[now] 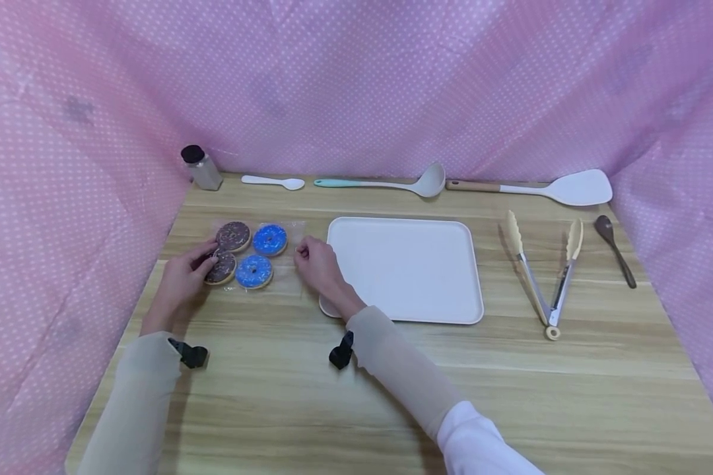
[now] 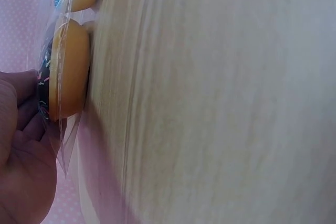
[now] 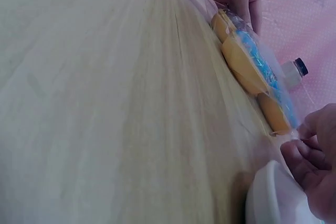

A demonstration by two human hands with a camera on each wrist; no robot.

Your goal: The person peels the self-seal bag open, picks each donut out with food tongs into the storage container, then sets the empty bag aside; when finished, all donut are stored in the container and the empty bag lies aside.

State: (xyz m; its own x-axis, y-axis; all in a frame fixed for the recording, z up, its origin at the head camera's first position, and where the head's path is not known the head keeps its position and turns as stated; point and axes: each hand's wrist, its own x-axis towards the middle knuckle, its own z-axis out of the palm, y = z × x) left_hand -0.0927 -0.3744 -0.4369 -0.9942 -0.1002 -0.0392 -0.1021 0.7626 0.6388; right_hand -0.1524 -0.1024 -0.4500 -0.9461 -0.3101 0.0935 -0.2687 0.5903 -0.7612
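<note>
While the left hand [image 1: 181, 282] grips the near chocolate-topped donut [image 1: 221, 269] through its wrapping at the bag's left edge, the right hand [image 1: 322, 267] pinches the opposite edge of the clear plastic bag [image 1: 286, 278] between thumb and curled fingers. The left thumb and fingers are spread only as far as the donut's rim; how firmly they press cannot be told. The right fingertips are nearly together, with just film between them.

The bag lies between the two grips, on the wood-grain table [image 1: 261, 382]. Inside, a second chocolate-topped donut [image 1: 234, 235] sits just beyond the left fingertips. Towards the right hand come two blue-iced donuts, the far one [image 1: 270, 239] nearest the right fingertips and the near one [image 1: 253, 271] beside the gripped donut. All four lie flat, sprinkles up.

Right of the right hand, partly under its wrist, lies a white rectangular tray [image 1: 404, 272]. Well to the right of that grip are tongs [image 1: 533, 287] with arms spread and a dark spoon [image 1: 618, 254]. Beyond the left hand stands a black-capped shaker bottle [image 1: 206, 173]; beyond both grips, from left to right, lie a small white spoon [image 1: 273, 181], a ladle [image 1: 386, 185] and a turner [image 1: 576, 189].
</note>
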